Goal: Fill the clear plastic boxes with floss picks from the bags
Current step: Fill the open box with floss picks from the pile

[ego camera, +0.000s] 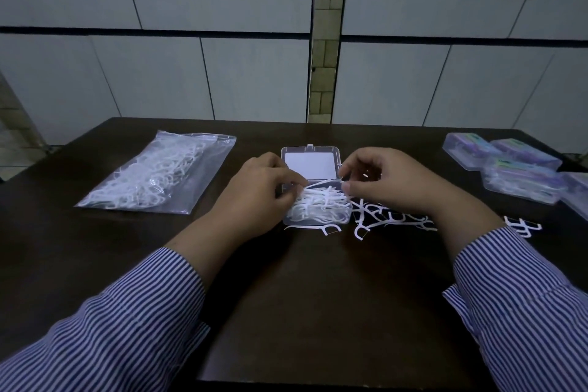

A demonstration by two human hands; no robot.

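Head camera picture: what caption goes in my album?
Both hands tuck floss picks into an open clear box.

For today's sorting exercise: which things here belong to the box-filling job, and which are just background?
Job: open clear box, floss picks, bag, loose picks, closed boxes, left hand, right hand.
Background: dark table, tiled wall.

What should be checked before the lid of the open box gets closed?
1. Lid fully open, laid back: ok.
2. Picks inside the open box rim: not ok, floss picks heap above it.
3. Stray pick on the table before the box: not ok.
4. Loose picks under the right hand: not ok.
5. Left hand off the pile: not ok, fingers in it.
6. Bag sealed: cannot tell.
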